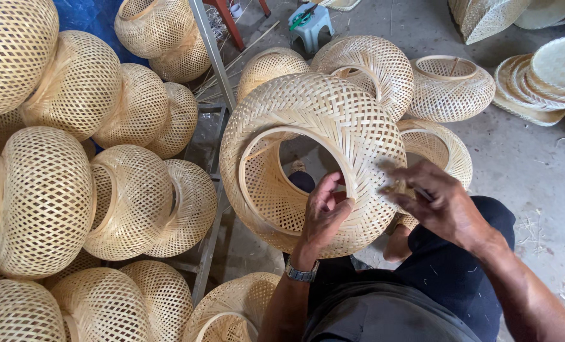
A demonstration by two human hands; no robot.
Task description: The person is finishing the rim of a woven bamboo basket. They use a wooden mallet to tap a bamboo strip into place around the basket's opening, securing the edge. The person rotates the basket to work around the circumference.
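The person is sitting low and holding a big round woven basket [308,158] on its side over the lap, with the round opening turned toward the face, so the inside and the rim are easy to see. The left hand [323,212] is curling its fingers over the wooden rim ring, a closed grip that is keeping the basket from rolling. The right hand [438,202] is pressing on the outside weave, and its fingers are pinching together on a thin strip; I cannot tell just what. A watch [301,272] is sitting on the left wrist. Many finished baskets [48,196] are lying stacked to the left, more are resting behind, and flat woven trays [548,79] are piling up on the floor [523,164].
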